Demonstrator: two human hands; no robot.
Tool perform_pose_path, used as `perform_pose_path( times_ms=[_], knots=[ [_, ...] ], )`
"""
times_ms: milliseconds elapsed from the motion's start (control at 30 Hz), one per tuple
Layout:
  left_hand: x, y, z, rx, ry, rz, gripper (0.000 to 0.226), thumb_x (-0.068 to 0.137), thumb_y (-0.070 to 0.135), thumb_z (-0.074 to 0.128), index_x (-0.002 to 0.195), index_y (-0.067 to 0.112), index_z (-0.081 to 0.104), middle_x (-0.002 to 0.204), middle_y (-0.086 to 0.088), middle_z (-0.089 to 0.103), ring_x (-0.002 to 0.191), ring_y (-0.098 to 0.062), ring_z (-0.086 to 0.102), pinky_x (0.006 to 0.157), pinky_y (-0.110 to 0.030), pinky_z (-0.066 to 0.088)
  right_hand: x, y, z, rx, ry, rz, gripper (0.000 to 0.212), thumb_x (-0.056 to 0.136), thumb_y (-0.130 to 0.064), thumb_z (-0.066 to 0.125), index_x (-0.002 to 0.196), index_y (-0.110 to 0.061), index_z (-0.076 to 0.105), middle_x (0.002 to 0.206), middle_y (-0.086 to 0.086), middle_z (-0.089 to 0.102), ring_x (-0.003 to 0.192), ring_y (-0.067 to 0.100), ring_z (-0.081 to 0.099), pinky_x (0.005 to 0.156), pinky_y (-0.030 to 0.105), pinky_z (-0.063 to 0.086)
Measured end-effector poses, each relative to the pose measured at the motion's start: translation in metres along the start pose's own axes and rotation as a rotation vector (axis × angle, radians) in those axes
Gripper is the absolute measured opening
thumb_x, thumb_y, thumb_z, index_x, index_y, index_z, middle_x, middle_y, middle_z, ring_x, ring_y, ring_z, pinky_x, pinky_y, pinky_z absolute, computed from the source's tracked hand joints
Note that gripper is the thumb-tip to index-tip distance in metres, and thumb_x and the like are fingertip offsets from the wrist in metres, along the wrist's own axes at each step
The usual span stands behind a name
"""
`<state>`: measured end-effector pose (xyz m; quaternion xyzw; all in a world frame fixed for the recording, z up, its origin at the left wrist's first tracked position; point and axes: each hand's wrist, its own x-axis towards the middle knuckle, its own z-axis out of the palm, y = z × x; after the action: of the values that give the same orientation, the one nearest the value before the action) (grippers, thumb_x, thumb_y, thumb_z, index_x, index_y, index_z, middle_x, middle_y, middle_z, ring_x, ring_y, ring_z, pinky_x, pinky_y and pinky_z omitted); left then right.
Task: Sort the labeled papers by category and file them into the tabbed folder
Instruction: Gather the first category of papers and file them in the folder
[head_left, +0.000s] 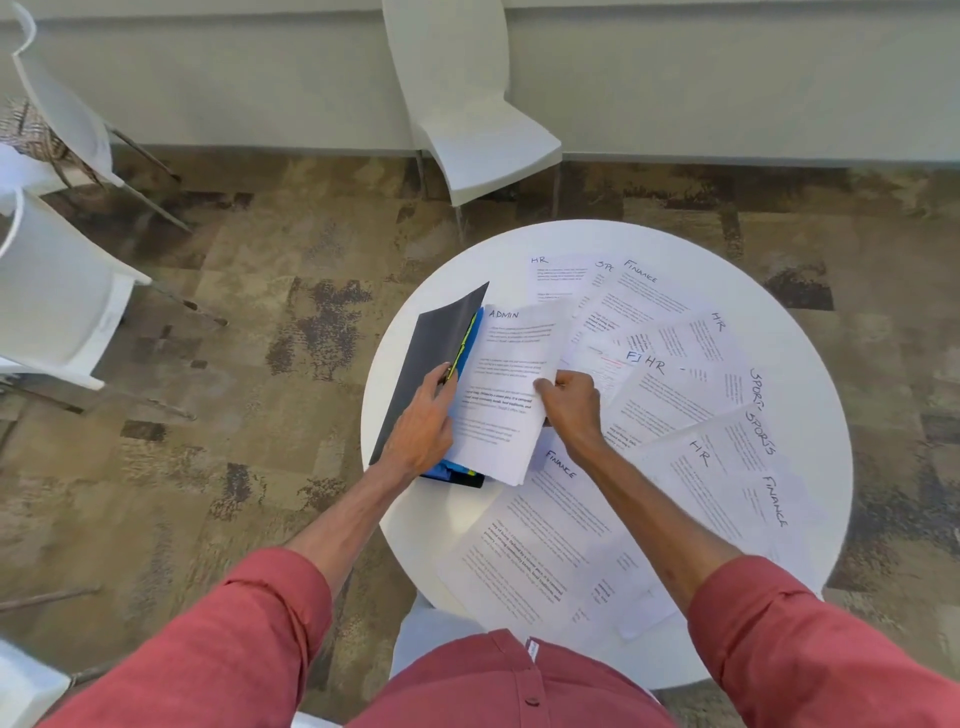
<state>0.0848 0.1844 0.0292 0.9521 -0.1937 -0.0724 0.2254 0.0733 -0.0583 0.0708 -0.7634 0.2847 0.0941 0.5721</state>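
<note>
**ADMIN sheets going into the open folder, centre frame**

Right hand (569, 402) pinches the right edge of the ADMIN papers (506, 395), thumb and fingers closed on the stack. Left hand (423, 421) rests on the tabbed folder (431, 358), fingers closed on the coloured dividers at its spine edge, holding it open. Dark cover lifted toward upper left; blue and yellow-green tabs (467, 340) show along the stack's left side, more colour poking out at the folder's lower end. ADMIN stack sits inside the folder, over the dividers; which section, can't tell.

Rest of the sheets lie loose and overlapping on the round white table (441, 540), right of the folder: HR, FINANCE, SPORTS labels. One FINANCE sheet (540, 535) lies just below the folder.
</note>
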Motion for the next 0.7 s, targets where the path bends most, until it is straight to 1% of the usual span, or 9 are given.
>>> perform_pose_path(
  times_ms=[33,100,133,167,233,367,500,600,700],
  knots=[
    [0.000,0.001,0.000,-0.001,0.001,-0.003,0.067,0.100,-0.003,0.049,0.163,0.010,0.033,0.167,-0.007,0.028,0.120,-0.030,0.062,0.083,-0.049,0.066,-0.002,0.001,0.003,-0.015,-0.010,-0.002,0.015,0.089,-0.016,0.064,0.080,-0.014,0.075,0.078,-0.002,0.078,0.078,0.029,0.078,0.064,0.057,0.065],
    [0.000,0.002,0.000,-0.006,0.008,-0.015,0.067,0.100,-0.003,0.048,0.164,0.011,0.032,0.168,-0.007,0.028,0.122,-0.030,0.062,0.083,-0.047,0.066,-0.003,0.005,0.009,-0.042,-0.003,-0.007,0.021,0.084,-0.018,0.063,0.081,-0.001,0.074,0.078,0.009,0.079,0.075,0.034,0.077,0.060,0.060,0.062],
    [0.001,0.003,-0.001,-0.008,0.011,-0.021,0.067,0.101,-0.002,0.048,0.164,0.012,0.032,0.168,-0.007,0.028,0.122,-0.030,0.062,0.081,-0.046,0.066,-0.004,0.007,0.010,-0.043,0.007,-0.011,0.026,0.081,-0.020,0.062,0.082,0.004,0.072,0.079,0.015,0.078,0.075,0.038,0.076,0.058,0.063,0.061],
    [0.001,0.005,-0.001,-0.011,0.010,-0.027,0.066,0.101,0.000,0.049,0.164,0.012,0.033,0.168,-0.007,0.028,0.121,-0.029,0.062,0.080,-0.044,0.066,-0.004,0.010,0.012,-0.045,0.010,-0.013,0.029,0.079,-0.021,0.062,0.081,0.006,0.071,0.079,0.016,0.077,0.075,0.039,0.076,0.057,0.064,0.059],
    [0.002,0.006,-0.001,-0.017,0.001,-0.030,0.065,0.102,0.002,0.050,0.164,0.012,0.032,0.169,-0.006,0.028,0.121,-0.027,0.062,0.079,-0.042,0.067,-0.006,0.009,0.011,-0.065,0.024,-0.017,0.027,0.080,-0.020,0.063,0.078,0.007,0.070,0.076,0.014,0.077,0.074,0.040,0.075,0.057,0.063,0.059],
    [0.002,0.005,0.001,-0.007,-0.021,-0.021,0.074,0.097,0.001,0.048,0.167,0.018,0.028,0.168,-0.002,0.026,0.117,-0.029,0.061,0.069,-0.048,0.065,-0.002,0.001,0.006,-0.073,0.006,0.005,0.024,0.082,-0.014,0.065,0.079,0.009,0.070,0.077,0.015,0.078,0.069,0.033,0.077,0.056,0.057,0.062],
    [0.000,0.009,0.003,0.013,-0.034,-0.017,0.076,0.096,0.002,0.045,0.168,0.017,0.027,0.169,-0.004,0.027,0.119,-0.031,0.061,0.065,-0.043,0.061,0.007,-0.008,0.012,-0.036,-0.057,0.038,0.018,0.085,-0.009,0.066,0.082,0.007,0.074,0.071,0.003,0.077,0.067,0.024,0.078,0.059,0.049,0.066],
    [-0.001,0.013,0.006,0.004,-0.033,-0.013,0.076,0.097,0.003,0.044,0.169,0.018,0.025,0.170,-0.004,0.025,0.122,-0.031,0.060,0.066,-0.041,0.061,0.013,-0.011,0.025,-0.014,-0.080,0.065,0.020,0.086,-0.010,0.065,0.087,0.008,0.074,0.076,0.008,0.078,0.069,0.025,0.078,0.059,0.047,0.067],
    [-0.001,0.018,0.008,-0.011,-0.031,-0.011,0.078,0.096,0.003,0.045,0.170,0.020,0.023,0.170,-0.004,0.025,0.125,-0.031,0.059,0.067,-0.040,0.061,0.021,-0.007,0.042,-0.008,-0.113,0.078,0.025,0.084,-0.013,0.065,0.092,0.009,0.073,0.082,0.014,0.079,0.073,0.029,0.079,0.058,0.050,0.066]
  ],
)
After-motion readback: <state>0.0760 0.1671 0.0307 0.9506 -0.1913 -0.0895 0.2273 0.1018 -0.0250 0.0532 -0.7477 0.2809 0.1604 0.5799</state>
